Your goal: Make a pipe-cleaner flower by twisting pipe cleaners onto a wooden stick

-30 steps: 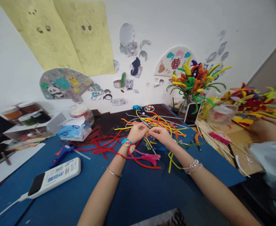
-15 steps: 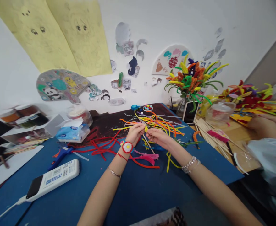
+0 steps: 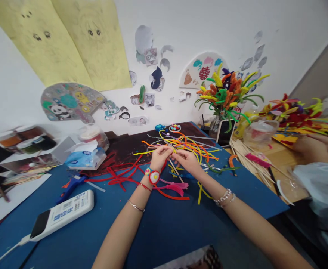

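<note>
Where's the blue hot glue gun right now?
In the head view, the blue hot glue gun lies left of centre on the dark blue mat, just above the white corded device and left of the tangled red pipe cleaners.

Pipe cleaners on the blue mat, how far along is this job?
Done: a pipe-cleaner bouquet stands in a glass vase. In hand: the left hand and right hand pinch a yellow pipe cleaner. Left: loose pipe cleaners, red and orange among them, lie spread across the blue mat.
</note>
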The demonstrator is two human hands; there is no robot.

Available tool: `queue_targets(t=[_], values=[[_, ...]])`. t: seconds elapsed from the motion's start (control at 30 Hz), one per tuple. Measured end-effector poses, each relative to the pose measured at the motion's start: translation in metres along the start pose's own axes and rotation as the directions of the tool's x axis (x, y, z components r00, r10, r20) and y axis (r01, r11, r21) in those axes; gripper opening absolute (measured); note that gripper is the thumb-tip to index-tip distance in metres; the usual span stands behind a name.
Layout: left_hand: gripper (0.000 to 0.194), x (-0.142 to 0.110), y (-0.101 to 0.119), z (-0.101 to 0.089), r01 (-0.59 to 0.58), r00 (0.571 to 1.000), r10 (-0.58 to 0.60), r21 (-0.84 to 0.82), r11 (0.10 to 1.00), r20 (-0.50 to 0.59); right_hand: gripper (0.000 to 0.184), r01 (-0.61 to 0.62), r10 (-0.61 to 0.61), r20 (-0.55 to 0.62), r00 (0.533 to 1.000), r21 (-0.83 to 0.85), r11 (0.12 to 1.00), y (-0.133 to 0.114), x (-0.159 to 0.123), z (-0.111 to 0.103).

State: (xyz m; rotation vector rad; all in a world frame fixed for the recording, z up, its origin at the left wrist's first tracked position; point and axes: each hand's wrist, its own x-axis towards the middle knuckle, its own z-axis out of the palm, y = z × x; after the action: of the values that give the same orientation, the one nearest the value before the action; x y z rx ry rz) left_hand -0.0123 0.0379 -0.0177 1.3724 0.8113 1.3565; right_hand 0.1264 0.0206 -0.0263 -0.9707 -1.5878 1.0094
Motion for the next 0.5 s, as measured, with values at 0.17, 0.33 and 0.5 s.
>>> queue_targets(t=[0.17, 0.33, 0.5], values=[[0.013, 0.0013, 0.0047, -0.0019, 0.06, 0.998, -0.059, 0.049, 0.997, -0.013, 0.027, 0.163, -0.177, -0.01, 0.984, -0.342, 0.925, -0.0027, -0.0052, 0.0016], [0.014, 0.0011, 0.0075, -0.0072, 0.296, 0.955, -0.294, -0.097, 0.95, 0.04, 0.022, 0.278, -0.294, 0.041, 0.955, -0.467, 0.839, -0.0064, -0.005, -0.0012], [0.016, 0.0016, 0.0087, -0.0066, 0.323, 0.945, -0.319, -0.056, 0.945, 0.076, 0.025, 0.284, -0.269, 0.104, 0.958, -0.501, 0.818, -0.0087, -0.0054, -0.0016]])
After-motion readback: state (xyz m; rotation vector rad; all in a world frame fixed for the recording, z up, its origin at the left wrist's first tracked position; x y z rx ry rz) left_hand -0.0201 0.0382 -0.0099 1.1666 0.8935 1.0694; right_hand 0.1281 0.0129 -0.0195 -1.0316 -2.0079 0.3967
